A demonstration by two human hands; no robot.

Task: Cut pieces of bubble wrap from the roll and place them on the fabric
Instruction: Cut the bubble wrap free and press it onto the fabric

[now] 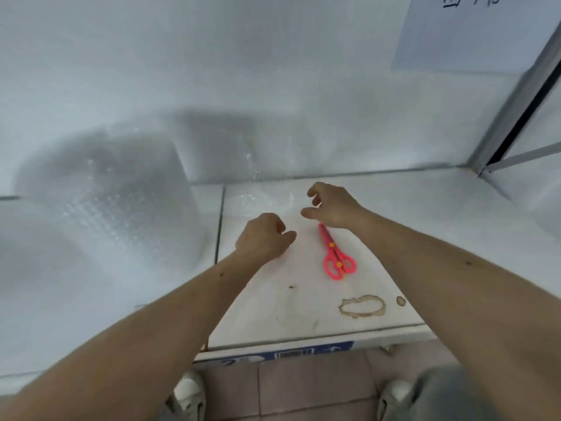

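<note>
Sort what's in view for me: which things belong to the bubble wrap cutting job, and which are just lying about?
For the job:
bubble wrap roll
pink scissors
cut bubble wrap piece
white fabric
left hand
right hand

Lying about:
brown ring stain
paper sheet on wall

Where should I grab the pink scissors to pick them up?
Grip the pink scissors by the two handle loops, coming from the near side. They lie flat and closed, loops toward the person, blade tips pointing away under the right hand, so the loops seem safest.
</note>
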